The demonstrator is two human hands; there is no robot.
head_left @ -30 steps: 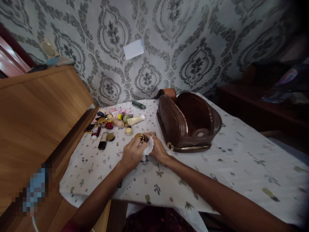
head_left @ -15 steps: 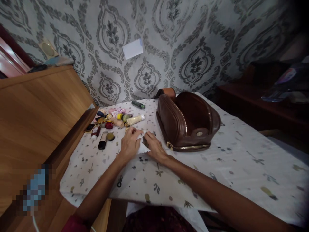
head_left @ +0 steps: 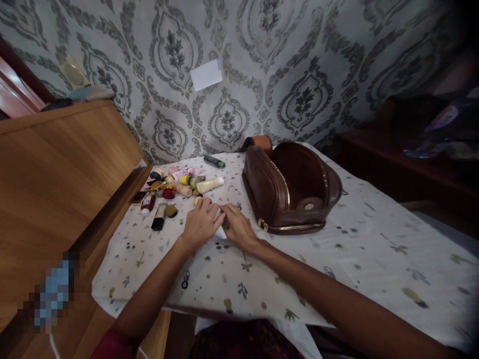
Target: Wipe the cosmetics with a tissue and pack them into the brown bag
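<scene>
My left hand (head_left: 200, 219) is closed on a crumpled white wipe (head_left: 221, 233), low over the table beside the cosmetics. Against it, my right hand (head_left: 238, 228) grips a small dark object (head_left: 225, 222), mostly covered by the fingers, so its kind does not show. To the right stands a brown leather toiletry bag (head_left: 264, 187), its zipped top gaping. Left of my hands lie a cream-coloured tube (head_left: 209, 185), a beige bottle with a black cap (head_left: 159, 217) and a round olive-lidded pot (head_left: 171, 211). A red jar (head_left: 168, 192) sits farther back.
Several more small cosmetics lie clustered at the back left, with a dark green tube (head_left: 214, 161) behind them. A patterned white cloth (head_left: 254, 284) covers the table. A wooden panel (head_left: 67, 164) borders the left side; a patterned wall (head_left: 228, 119) rises behind.
My left hand has shifted slightly and its fingers have folded over the wipe, which now shows less between the hands. My right hand stays nearly in place. The bag and cosmetics have not moved.
</scene>
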